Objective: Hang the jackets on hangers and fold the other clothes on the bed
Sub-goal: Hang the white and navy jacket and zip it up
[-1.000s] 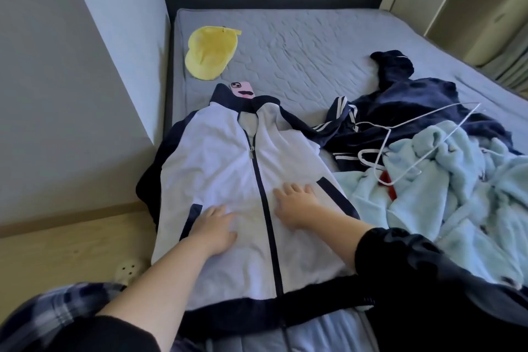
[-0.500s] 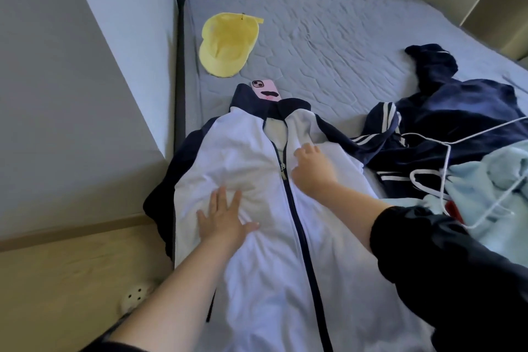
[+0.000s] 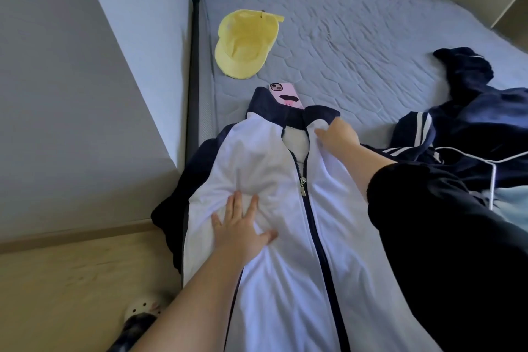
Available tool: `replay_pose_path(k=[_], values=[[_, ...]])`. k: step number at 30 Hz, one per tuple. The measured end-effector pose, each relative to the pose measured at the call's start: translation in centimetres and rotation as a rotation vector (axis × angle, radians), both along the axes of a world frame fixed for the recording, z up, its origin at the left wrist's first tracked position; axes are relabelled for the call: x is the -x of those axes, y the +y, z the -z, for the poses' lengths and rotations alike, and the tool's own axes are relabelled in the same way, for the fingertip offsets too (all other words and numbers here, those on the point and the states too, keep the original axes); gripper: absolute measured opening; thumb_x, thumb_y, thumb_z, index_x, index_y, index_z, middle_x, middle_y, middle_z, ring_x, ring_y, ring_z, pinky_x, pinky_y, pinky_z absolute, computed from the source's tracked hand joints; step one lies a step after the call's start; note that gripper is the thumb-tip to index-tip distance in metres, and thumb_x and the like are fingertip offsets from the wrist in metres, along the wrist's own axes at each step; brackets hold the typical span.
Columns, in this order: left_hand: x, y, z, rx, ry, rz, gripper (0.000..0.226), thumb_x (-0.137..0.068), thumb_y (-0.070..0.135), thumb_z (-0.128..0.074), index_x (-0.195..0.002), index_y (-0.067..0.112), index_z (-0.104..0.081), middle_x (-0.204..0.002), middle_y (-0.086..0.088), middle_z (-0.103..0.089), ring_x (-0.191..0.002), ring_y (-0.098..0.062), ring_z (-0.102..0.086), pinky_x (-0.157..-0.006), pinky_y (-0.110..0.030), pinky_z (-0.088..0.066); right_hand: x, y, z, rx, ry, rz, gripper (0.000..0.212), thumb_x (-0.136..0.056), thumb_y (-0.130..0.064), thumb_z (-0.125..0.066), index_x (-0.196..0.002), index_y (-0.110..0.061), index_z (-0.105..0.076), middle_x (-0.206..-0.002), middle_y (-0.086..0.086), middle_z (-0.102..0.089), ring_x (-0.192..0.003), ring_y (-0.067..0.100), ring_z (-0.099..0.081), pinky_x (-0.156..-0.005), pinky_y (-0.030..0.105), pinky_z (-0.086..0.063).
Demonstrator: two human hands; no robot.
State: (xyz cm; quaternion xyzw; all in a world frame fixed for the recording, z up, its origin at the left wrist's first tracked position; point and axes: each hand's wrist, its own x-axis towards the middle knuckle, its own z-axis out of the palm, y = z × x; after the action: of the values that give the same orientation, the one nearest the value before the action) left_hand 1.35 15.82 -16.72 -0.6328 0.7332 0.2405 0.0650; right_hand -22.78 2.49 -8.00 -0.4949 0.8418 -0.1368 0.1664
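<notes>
White-and-navy jacket (image 3: 257, 168) lies front-up, part-zipped, at near left edge of bed (image 3: 357, 37). Flat left hand (image 3: 243, 228), fingers spread, presses its chest panel; right hand (image 3: 338, 136) pinches the collar edge. Step, as judged: readying jacket for hanging. Next likely needs: neck opened, white hanger (image 3: 492, 180) fetched from well to the right

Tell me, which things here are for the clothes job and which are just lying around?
For the job: white jacket, pressed flat by the left hand and gripped near the collar by the right hand; navy clothes; white hanger; light blue garment.
Just lying about: yellow cap; pink phone, at the jacket's collar.
</notes>
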Motion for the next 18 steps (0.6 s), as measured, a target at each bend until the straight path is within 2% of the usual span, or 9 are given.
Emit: replay_pose_path(k=[2,4,5,7,10,13,15,16,18], values=[[-0.1,-0.1,0.0,-0.01,0.007,0.003,0.096,-0.081,0.074,-0.044,-0.15,0.037,0.011,-0.157,-0.003,0.026,-0.145,-0.017,0.023,-0.114,-0.056,0.006,0.1,0.1,-0.1,0.008,-0.328,0.158,0.022,-0.09,-0.025,-0.057,-0.097,-0.005,-0.053,-0.083,0.01,-0.057,-0.081,0.029,-0.055,-0.067,0.031,-0.039],[-0.1,-0.3,-0.1,-0.029,0.022,0.002,0.097,-0.081,0.073,-0.045,-0.15,0.036,0.012,-0.157,-0.002,0.026,-0.144,-0.017,0.024,-0.113,-0.056,0.007,0.2,0.8,0.0,-0.062,-0.734,0.333,0.012,-0.087,-0.018,-0.062,-0.088,-0.008,-0.055,-0.077,0.008,-0.053,-0.071,0.024,-0.053,-0.062,0.03,-0.042],[-0.1,-0.4,-0.1,-0.042,0.027,0.002,0.097,-0.081,0.073,-0.045,-0.15,0.036,0.012,-0.157,-0.002,0.027,-0.144,-0.017,0.024,-0.113,-0.056,0.008,0.4,1.3,0.1,-0.117,-0.85,0.375,0.009,-0.087,-0.015,-0.061,-0.083,-0.009,-0.056,-0.077,0.008,-0.054,-0.066,0.023,-0.053,-0.059,0.03,-0.044],[-0.2,-0.5,-0.1,-0.064,0.025,0.002,0.097,-0.081,0.073,-0.044,-0.15,0.037,0.014,-0.156,-0.002,0.028,-0.144,-0.016,0.025,-0.113,-0.056,0.008,1.1,2.9,0.6,-0.203,-0.926,0.402,0.007,-0.087,-0.011,-0.059,-0.083,-0.008,-0.055,-0.079,0.008,-0.058,-0.066,0.022,-0.056,-0.054,0.03,-0.046],[-0.2,-0.7,-0.2,-0.088,0.034,-0.01,0.097,-0.081,0.073,-0.045,-0.149,0.038,0.015,-0.156,0.0,0.029,-0.144,-0.015,0.026,-0.113,-0.055,0.008,2.1,6.1,0.8,-0.262,-0.903,0.375,0.006,-0.085,-0.005,-0.058,-0.088,-0.008,-0.054,-0.087,0.011,-0.056,-0.079,0.025,-0.056,-0.061,0.032,-0.047],[0.2,-1.1,-1.0,-0.081,0.089,-0.051,0.091,-0.083,0.066,-0.05,-0.151,0.038,0.003,-0.159,0.001,0.021,-0.146,-0.013,0.017,-0.114,-0.054,0.005,2.5,8.2,0.5,-0.092,-0.914,0.204,0.024,-0.085,0.011,-0.049,-0.094,-0.009,-0.058,-0.088,0.01,-0.06,-0.083,0.025,-0.058,-0.072,0.033,-0.049],[0.6,-1.6,-2.1,-0.028,0.163,-0.117,0.076,-0.088,0.054,-0.053,-0.151,0.034,-0.017,-0.161,-0.001,0.003,-0.148,-0.016,0.0,-0.116,-0.049,-0.003,2.1,9.3,-0.4,0.062,-0.995,0.147,0.036,-0.083,0.021,-0.042,-0.103,-0.001,-0.061,-0.089,0.013,-0.064,-0.086,0.028,-0.061,-0.076,0.036,-0.051],[0.6,-1.8,-2.8,0.02,0.252,-0.191,0.064,-0.09,0.045,-0.055,-0.147,0.03,-0.032,-0.16,-0.003,-0.014,-0.146,-0.018,-0.016,-0.116,-0.044,-0.011,1.9,9.8,-0.9,0.111,-1.027,0.124,0.038,-0.081,0.024,-0.039,-0.104,0.004,-0.061,-0.089,0.015,-0.065,-0.091,0.031,-0.061,-0.077,0.037,-0.052],[0.5,-2.4,-4.3,0.122,0.5,-0.409,0.04,-0.093,0.025,-0.053,-0.133,0.021,-0.054,-0.143,-0.005,-0.048,-0.131,-0.024,-0.044,-0.105,-0.032,-0.032,1.5,11.0,-1.4,0.117,-1.086,0.018,0.038,-0.078,0.027,-0.034,-0.102,0.013,-0.059,-0.092,0.027,-0.066,-0.097,0.04,-0.061,-0.082,0.042,-0.053]])
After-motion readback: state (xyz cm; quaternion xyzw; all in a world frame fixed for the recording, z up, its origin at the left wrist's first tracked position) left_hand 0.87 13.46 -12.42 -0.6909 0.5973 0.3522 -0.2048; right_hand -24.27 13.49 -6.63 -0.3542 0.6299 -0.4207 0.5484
